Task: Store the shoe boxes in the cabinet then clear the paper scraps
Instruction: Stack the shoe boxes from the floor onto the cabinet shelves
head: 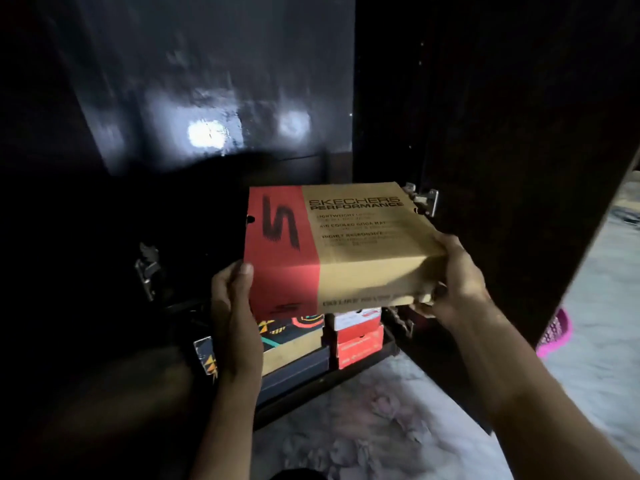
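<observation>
A tan and red shoe box (360, 244) with black lettering on its lid is held up in front of the open dark cabinet (214, 98). My left hand (233, 299) grips its red left end, thumb on the side. At the tan right end my right hand (450, 282) holds the near corner. Below the held box, several shoe boxes are stacked on the cabinet's bottom shelf: a patterned and dark stack (294, 351) on the left, red and white ones (358, 341) on the right. No paper scraps show.
The cabinet's right door (519, 133) stands open beside my right arm, with a metal hinge (427, 200) at its inner edge; another hinge (147, 268) is on the left. Pale floral flooring (381, 427) lies below. A pink basket (554, 332) peeks from behind the door.
</observation>
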